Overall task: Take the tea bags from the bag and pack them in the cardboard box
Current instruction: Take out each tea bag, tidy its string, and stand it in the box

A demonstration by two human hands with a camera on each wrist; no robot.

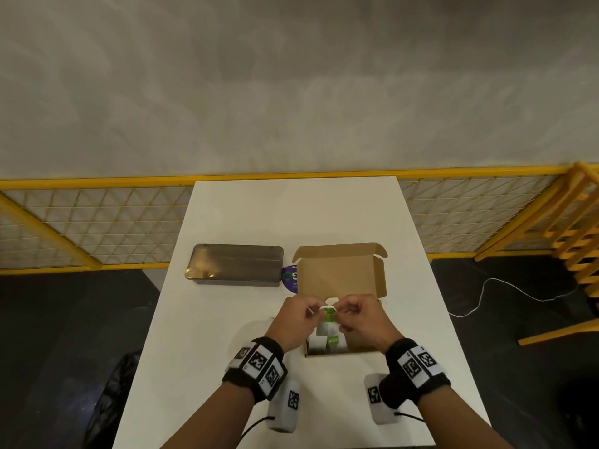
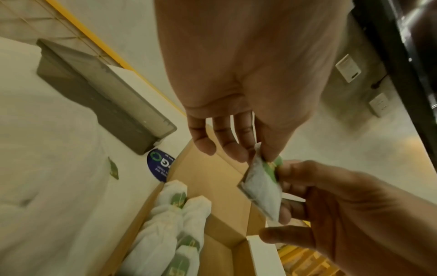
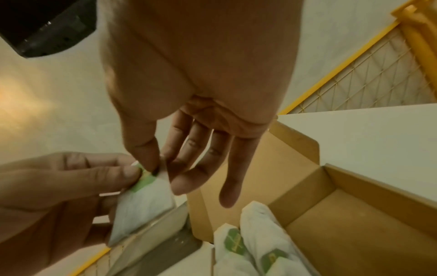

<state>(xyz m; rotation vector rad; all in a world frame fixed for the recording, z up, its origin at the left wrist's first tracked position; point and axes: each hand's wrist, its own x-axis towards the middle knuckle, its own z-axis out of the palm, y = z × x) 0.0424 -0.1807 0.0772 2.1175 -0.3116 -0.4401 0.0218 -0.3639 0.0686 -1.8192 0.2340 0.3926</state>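
A small white paper tea bag with a green tag (image 1: 328,314) is up in the air, just over the near end of the open brown cardboard box (image 1: 340,277). Both hands hold it. The left hand (image 1: 299,319) pinches the top edge with thumb and fingers, and the right hand (image 1: 361,314) pinches the same top edge from the other side, by the green tag.

The tea bag looks very light, soft and floppy. Thin paper like this could tear, so a gentle pinch at the top edge or the tag seems best.

More white tea bags with green tags (image 3: 250,240) already lie in the near end of the box. The far end is bare. The box sits near the middle of the white tabletop (image 1: 246,215), a bit toward its right edge, with its lid standing up.

The words on the green tags are too blurry to read.

Left of the box lies a flat grey metal tin (image 1: 234,266). A round blue sticker (image 2: 158,165) peeks out between them, with a green arrow ring and a big number, maybe a 5. Its small writing is too tiny to read.
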